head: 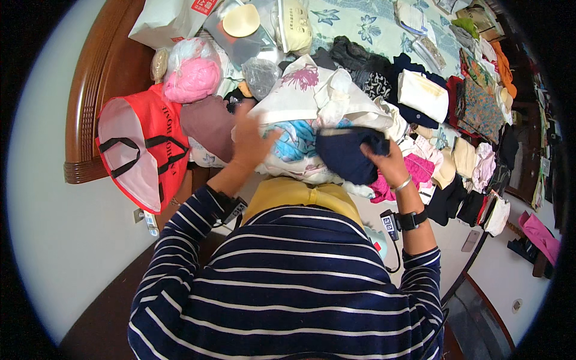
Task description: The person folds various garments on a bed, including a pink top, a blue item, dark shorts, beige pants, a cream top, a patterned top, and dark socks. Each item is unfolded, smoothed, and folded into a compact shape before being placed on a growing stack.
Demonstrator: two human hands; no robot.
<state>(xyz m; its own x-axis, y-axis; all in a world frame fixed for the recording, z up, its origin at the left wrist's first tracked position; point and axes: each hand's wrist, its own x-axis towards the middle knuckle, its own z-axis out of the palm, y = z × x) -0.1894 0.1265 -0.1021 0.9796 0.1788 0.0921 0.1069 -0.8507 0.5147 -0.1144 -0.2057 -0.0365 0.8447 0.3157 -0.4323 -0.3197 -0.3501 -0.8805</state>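
Note:
My right hand [390, 163] grips the edge of a folded navy cloth [346, 153], thumb on top. My left hand [255, 141] is blurred, its fingers apart and nothing seen in it. It hovers at the left side of an opened white cloth wrap [288, 101] with a purple flower print. Inside the wrap shows a bright blue patterned fabric [294, 140], partly covered by the navy cloth. Left of my left hand lies a mauve cloth [208, 121].
A red tote bag [173, 171] with black handles stands at the left, beside a wooden headboard [101, 90]. Behind it sits a pink bundle in clear plastic [192, 83]. Folded clothes [479, 108] lie in piles on the right of the flowered bedding [342, 20]. A white folded garment [423, 95] rests on dark cloth.

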